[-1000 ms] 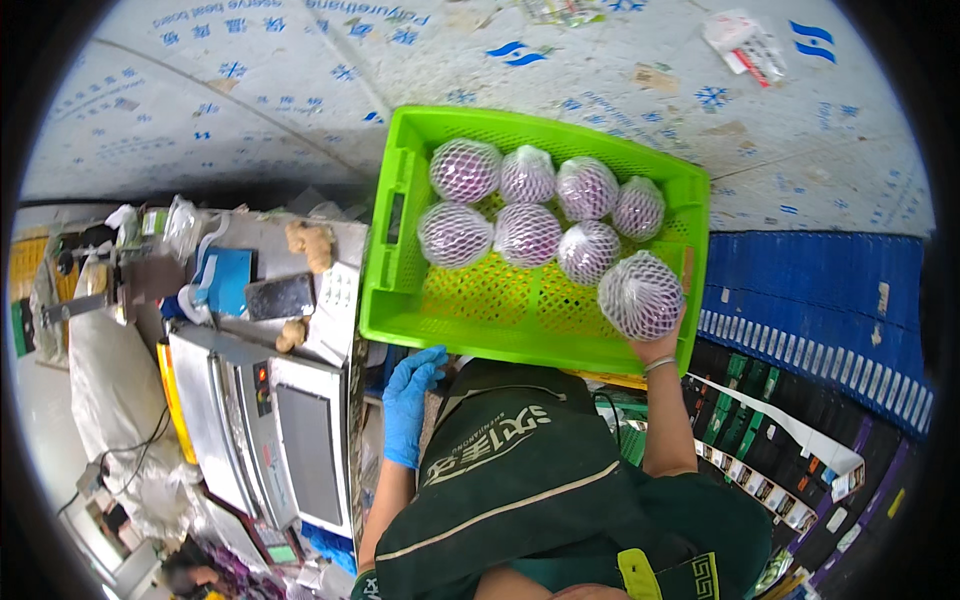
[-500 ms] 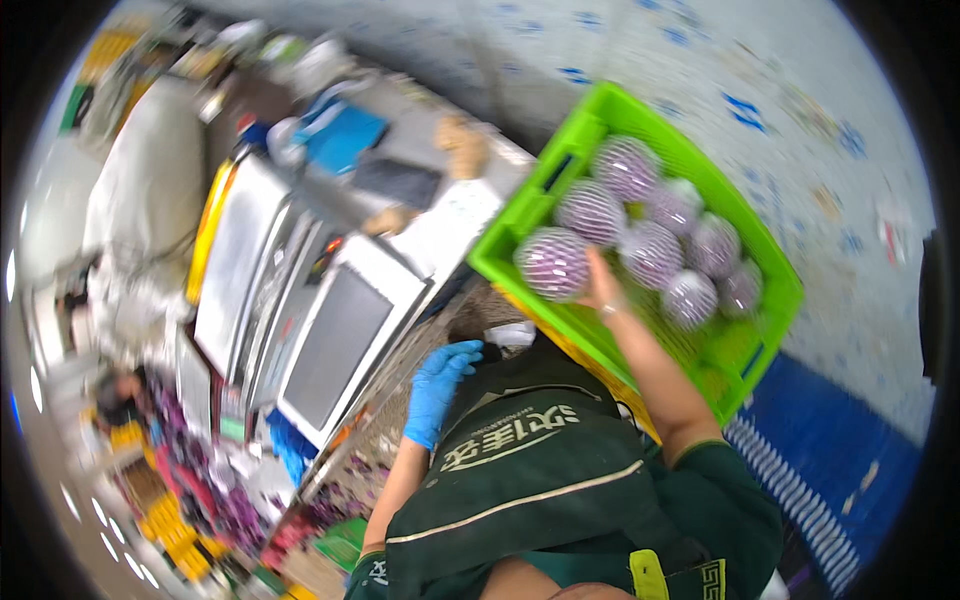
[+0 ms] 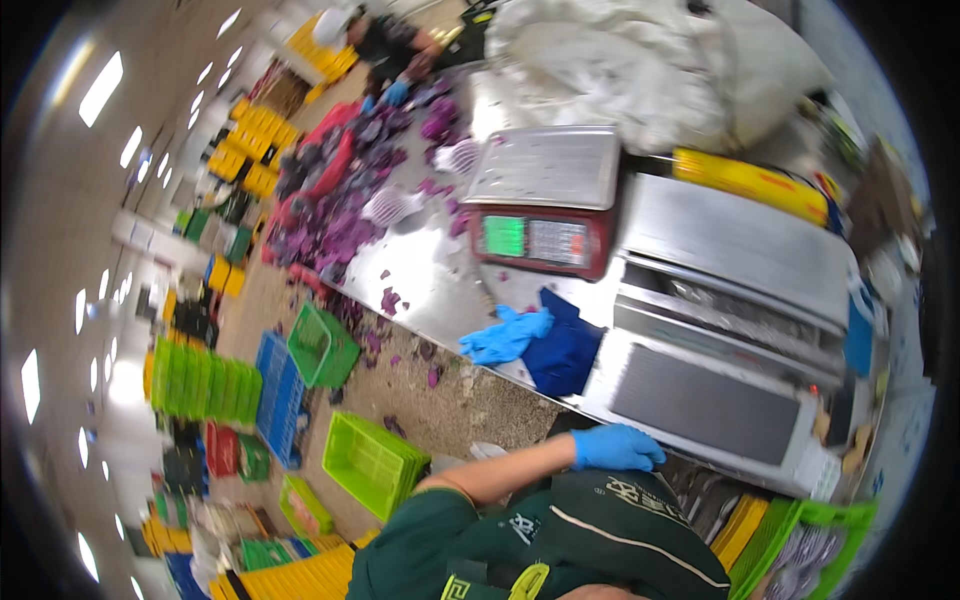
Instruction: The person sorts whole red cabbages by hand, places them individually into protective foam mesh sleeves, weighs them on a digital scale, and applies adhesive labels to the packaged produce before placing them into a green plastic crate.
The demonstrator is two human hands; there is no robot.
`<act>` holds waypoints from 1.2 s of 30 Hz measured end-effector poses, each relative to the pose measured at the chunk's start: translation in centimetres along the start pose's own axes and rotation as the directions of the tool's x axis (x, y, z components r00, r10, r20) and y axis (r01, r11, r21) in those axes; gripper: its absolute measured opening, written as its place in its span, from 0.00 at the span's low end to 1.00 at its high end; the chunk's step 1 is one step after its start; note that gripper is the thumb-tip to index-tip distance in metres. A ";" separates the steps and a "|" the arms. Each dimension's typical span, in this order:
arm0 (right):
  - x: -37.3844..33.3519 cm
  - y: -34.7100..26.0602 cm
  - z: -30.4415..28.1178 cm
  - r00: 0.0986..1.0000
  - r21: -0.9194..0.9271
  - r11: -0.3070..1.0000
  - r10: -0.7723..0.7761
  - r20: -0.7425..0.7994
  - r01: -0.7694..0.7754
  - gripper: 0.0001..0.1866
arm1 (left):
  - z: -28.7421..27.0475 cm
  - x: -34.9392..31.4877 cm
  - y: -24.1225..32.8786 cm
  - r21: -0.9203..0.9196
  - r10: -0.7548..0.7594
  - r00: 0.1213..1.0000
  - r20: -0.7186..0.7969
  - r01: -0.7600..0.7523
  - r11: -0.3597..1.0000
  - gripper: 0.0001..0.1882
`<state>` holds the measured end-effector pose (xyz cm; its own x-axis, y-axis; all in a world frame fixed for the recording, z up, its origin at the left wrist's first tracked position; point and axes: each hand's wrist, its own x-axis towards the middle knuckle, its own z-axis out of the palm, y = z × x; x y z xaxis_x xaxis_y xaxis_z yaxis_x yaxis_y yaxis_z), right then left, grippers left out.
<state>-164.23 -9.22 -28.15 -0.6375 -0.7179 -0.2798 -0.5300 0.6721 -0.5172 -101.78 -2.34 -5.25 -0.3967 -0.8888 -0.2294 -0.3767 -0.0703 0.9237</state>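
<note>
Low in the frame, our blue-gloved left hand (image 3: 617,448) rests open and empty against the grey metal machine (image 3: 720,330) on the desk; our right hand is out of view.

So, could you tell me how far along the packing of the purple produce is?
Done: the green crate at lower right already holds netted purple produce. In hand: nothing; the left hand, gloved, rests empty by the grey machine, the right hand is out of view. Left: a purple pile and loose white nets on the steel table; the scale is bare.
</note>
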 end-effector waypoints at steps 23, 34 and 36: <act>-24.3 -54.8 6.5 0.745 -0.117 0.802 -0.476 0.468 0.586 0.26 | -66.5 -37.9 -31.8 -0.119 -0.145 0.018 -0.989 0.479 0.870 0.33; -44.5 -64.3 16.2 0.090 0.766 0.643 -0.764 0.639 0.012 0.47 | -45.6 -13.9 -11.8 -0.719 -0.002 0.720 -0.693 -0.692 0.067 0.34; -46.1 -65.9 16.4 -0.041 0.792 0.610 -0.791 0.610 0.005 0.62 | -37.4 -4.6 -7.3 -0.778 -0.188 0.757 -0.626 -0.623 0.084 0.33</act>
<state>-90.72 -23.36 5.52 0.7869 -0.6128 -0.0723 0.1165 0.2627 -0.9578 -65.87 -14.72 0.53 0.2946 -0.9430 -0.1550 0.8667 0.1953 0.4591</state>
